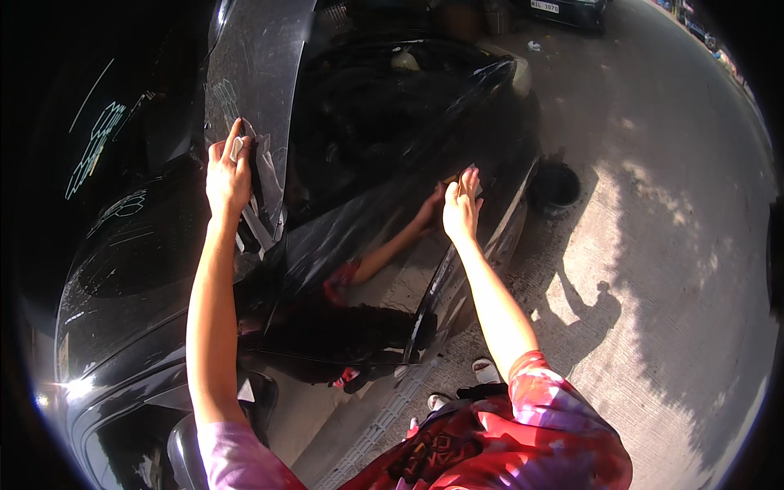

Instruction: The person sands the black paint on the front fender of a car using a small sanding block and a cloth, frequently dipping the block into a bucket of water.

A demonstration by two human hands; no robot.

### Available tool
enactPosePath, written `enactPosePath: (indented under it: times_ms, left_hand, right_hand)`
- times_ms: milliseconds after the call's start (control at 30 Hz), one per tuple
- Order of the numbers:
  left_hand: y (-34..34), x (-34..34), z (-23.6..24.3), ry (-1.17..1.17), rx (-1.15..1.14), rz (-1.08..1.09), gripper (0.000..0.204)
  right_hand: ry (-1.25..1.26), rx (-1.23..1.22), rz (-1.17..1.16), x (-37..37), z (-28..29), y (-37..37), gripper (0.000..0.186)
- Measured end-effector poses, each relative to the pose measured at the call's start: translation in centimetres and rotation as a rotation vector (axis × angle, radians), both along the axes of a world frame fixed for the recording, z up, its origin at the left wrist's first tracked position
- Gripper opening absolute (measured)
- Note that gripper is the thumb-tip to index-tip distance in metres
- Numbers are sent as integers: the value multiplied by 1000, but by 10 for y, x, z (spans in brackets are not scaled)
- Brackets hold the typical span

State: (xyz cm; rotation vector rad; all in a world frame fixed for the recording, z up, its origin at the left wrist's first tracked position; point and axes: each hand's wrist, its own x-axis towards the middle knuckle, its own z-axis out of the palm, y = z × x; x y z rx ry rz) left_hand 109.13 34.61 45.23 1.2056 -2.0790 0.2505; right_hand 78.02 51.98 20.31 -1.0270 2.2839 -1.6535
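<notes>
A glossy black car (359, 155) fills the left and middle of the view, its side panel mirroring my right arm. My left hand (229, 175) reaches up to the dark glass, index finger extended and the other fingers curled round a small crumpled white piece (237, 149). Beside it, loose whitish strips (263, 163) hang along the window edge. My right hand (462, 204) presses against the car's rear side panel, fingers together over a small flat piece with a brownish edge (451, 179). What that piece is, I cannot make out.
A black bucket (557, 186) stands on the concrete ground (653, 310) right of the car. Another dark car (572, 11) is parked at the far end. White litter (533, 46) lies on the pavement. My shadow (592, 318) falls to the right.
</notes>
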Motion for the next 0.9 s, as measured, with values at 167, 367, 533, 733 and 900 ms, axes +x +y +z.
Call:
enactPosePath:
  times_ms: [167,367,533,733,900]
  left_hand:
    - [3,40,3,4,13,37,46]
    - [-3,4,1,-20,-15,33,46]
    - [-4,53,-2,-3,-14,40,46]
    - [9,25,9,18,3,74,46]
    - [9,20,5,-30,-91,60,51]
  right_hand:
    - [52,-62,518,249,-51,120,81]
    - [113,139,50,-51,2,-1,74]
    - [74,-15,320,176,-41,84,77]
    - [128,-41,231,87,-6,31,77]
    - [71,-60,139,64,7,6,69]
